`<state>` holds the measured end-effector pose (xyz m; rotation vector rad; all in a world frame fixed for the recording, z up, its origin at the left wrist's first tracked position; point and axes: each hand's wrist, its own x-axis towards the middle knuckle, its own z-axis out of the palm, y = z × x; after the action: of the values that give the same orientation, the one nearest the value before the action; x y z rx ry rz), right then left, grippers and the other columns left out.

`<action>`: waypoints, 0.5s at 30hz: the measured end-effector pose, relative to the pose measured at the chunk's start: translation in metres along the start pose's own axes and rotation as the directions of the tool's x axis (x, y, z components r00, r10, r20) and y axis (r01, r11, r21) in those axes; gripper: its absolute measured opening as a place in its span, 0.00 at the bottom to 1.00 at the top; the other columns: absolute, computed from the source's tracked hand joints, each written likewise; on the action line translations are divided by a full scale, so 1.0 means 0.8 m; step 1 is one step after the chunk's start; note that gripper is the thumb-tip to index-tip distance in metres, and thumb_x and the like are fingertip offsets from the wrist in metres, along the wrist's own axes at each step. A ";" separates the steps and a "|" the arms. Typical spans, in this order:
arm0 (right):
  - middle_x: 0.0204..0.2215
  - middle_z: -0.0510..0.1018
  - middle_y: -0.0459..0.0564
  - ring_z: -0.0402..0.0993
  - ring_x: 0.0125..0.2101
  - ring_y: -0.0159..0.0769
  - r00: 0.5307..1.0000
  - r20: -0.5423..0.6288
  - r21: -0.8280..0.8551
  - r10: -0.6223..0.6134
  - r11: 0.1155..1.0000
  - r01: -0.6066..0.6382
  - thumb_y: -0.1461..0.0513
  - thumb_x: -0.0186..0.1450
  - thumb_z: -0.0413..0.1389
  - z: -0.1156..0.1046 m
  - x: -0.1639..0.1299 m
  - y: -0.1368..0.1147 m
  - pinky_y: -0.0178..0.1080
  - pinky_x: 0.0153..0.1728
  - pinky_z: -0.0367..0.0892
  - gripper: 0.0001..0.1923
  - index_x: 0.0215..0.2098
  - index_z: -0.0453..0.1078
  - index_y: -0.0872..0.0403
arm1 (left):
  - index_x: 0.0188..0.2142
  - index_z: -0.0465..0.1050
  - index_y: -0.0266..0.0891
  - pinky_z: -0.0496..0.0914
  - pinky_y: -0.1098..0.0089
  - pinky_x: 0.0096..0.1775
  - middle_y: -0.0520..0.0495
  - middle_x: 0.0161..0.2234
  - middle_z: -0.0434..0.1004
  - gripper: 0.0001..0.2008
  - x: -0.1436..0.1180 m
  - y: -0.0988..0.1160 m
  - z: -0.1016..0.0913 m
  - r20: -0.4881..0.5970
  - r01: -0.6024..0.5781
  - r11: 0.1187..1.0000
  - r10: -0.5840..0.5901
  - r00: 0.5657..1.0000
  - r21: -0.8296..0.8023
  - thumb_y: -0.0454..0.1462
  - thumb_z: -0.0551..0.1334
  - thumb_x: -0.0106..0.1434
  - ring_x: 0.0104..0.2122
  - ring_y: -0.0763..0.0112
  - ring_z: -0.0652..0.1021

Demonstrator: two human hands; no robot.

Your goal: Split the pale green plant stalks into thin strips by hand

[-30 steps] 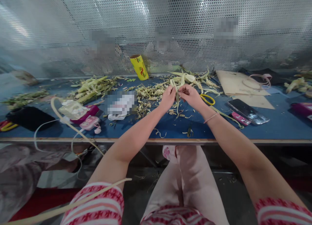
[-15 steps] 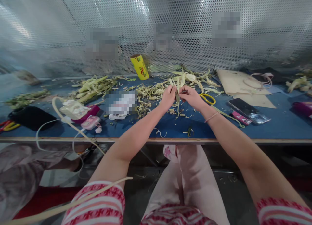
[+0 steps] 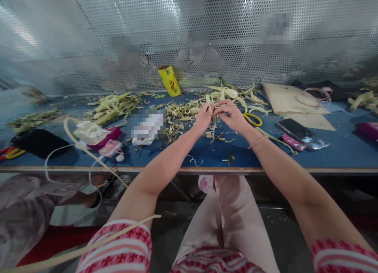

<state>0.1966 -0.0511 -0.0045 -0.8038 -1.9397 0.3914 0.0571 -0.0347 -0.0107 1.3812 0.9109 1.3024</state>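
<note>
My left hand (image 3: pixel 203 118) is closed on a pale green, leaf-like plant strip (image 3: pixel 210 103), which stands up above the fingers and hangs down below them. My right hand (image 3: pixel 232 116) meets it from the right, thumb and fingers pinched at the same strip; the fingertips partly hide each other. Just behind and left of the hands lies a heap of dried, shredded plant bits (image 3: pixel 183 110). Longer pale leaves (image 3: pixel 232 93) lie behind them. Yellow-handled scissors (image 3: pixel 252 119) rest beside my right wrist.
A yellow cardboard tube (image 3: pixel 169 80) stands tilted by the perforated metal screen (image 3: pixel 165 21). Leafy stalks (image 3: pixel 113 107), a magenta box (image 3: pixel 108 137) and a black pouch (image 3: pixel 39 143) lie left. To the right are a phone (image 3: pixel 302 133) and brown card (image 3: pixel 282 99). Blurred people sit behind the screen.
My right hand has shifted slightly left and its fingers now reach further over to the left fingertips. The plant strip leans a little more to the left.
</note>
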 end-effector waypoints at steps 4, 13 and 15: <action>0.48 0.71 0.56 0.67 0.51 0.45 0.989 0.062 -0.118 -0.132 0.983 0.138 0.65 0.62 0.50 0.000 -0.001 -0.002 0.51 0.46 0.70 0.12 0.37 0.76 0.50 | 0.28 0.60 0.40 0.60 0.75 0.22 0.56 0.17 0.61 0.12 0.001 0.003 -0.001 -0.028 -0.017 0.999 0.016 0.999 -0.030 0.42 0.54 0.66 0.16 0.79 0.65; 0.54 0.68 0.56 0.60 0.59 0.44 0.966 0.145 -0.191 -0.213 0.952 0.239 0.67 0.64 0.46 0.004 0.001 0.004 0.55 0.59 0.59 0.19 0.49 0.72 0.50 | 0.25 0.57 0.40 0.51 0.75 0.17 0.58 0.16 0.55 0.19 -0.003 0.009 0.004 -0.002 0.001 0.995 -0.001 1.000 -0.096 0.51 0.52 0.65 0.12 0.83 0.56; 0.53 0.70 0.56 0.62 0.58 0.44 0.973 0.132 -0.188 -0.187 0.959 0.210 0.67 0.64 0.46 0.005 0.003 0.007 0.54 0.58 0.60 0.20 0.50 0.71 0.50 | 0.25 0.56 0.40 0.49 0.75 0.17 0.58 0.16 0.55 0.21 -0.003 0.009 0.004 0.024 0.017 0.995 -0.015 1.000 -0.095 0.54 0.52 0.64 0.12 0.85 0.53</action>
<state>0.1946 -0.0450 -0.0078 -0.7173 -2.1693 0.1220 0.0590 -0.0392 -0.0043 1.3094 0.8321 1.2989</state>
